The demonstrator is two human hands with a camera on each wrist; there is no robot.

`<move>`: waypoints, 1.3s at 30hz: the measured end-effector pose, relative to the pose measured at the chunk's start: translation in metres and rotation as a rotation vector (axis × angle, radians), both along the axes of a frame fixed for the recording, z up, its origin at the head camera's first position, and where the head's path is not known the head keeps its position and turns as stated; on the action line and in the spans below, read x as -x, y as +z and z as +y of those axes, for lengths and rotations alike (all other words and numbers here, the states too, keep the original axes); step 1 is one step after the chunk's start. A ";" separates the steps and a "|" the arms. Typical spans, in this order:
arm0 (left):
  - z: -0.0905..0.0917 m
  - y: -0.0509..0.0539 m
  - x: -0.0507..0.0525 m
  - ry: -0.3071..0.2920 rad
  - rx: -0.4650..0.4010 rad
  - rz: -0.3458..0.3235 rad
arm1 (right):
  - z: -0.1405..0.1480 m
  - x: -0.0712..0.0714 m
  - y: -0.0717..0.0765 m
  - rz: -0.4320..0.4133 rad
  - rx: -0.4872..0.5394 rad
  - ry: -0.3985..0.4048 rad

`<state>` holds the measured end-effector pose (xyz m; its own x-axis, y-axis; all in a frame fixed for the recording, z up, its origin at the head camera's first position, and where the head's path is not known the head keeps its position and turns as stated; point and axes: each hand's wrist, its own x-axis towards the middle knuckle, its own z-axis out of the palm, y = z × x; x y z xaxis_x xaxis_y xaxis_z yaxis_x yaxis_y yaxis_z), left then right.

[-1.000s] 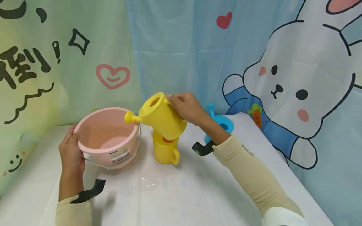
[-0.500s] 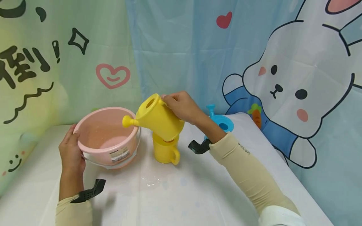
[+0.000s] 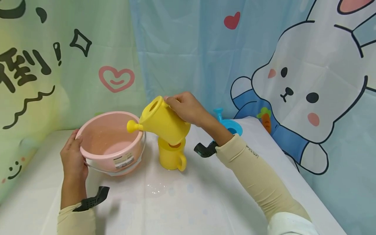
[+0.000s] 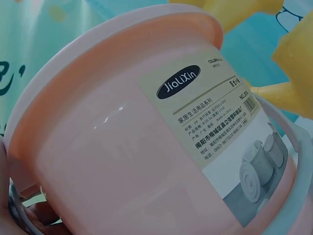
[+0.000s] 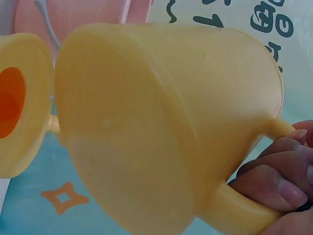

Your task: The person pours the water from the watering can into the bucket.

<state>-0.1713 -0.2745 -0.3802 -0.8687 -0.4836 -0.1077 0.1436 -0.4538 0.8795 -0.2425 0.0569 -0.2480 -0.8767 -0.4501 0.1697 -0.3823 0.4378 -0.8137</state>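
"What's nearest you?"

"A few clear-looking drops (image 3: 156, 188) on the white table (image 3: 205, 202), at seven o'clock from the standing yellow vessel (image 3: 168, 156). Then your left hand (image 3: 73, 158), fingers curled on the pink bucket (image 3: 105, 159) at its nine o'clock side, probably to keep it steady."

"And my right?"

"Your right hand (image 3: 186, 108) grips the handle of the tilted yellow can (image 3: 168, 122), raised at about two o'clock from the bucket. Holding it from behind likely lets you aim the spout (image 3: 136, 126) at the bucket's mouth; I can't make out any stream."

"Does the can rest on the vessel?"

"Can't tell. The vessel stands at six o'clock beneath it, seemingly just parked there, its top opening partly covered from your view."

"Anything beyond?"

"A blue watering can (image 3: 232, 124) at three o'clock, behind your forearm, perhaps set aside from the work. Farthest, at twelve, the printed curtain (image 3: 182, 58)."
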 end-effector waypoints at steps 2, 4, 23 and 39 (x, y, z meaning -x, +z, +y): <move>0.000 0.000 0.000 -0.001 0.003 -0.002 | -0.001 0.000 0.001 -0.001 -0.009 0.000; 0.000 0.000 0.000 -0.001 0.008 -0.004 | -0.001 -0.001 0.002 0.001 -0.014 0.002; 0.000 0.000 -0.001 -0.005 0.017 -0.008 | -0.007 -0.002 0.011 -0.037 -0.065 0.023; 0.000 0.001 0.000 -0.004 -0.005 -0.014 | -0.010 -0.005 0.018 -0.017 -0.059 0.037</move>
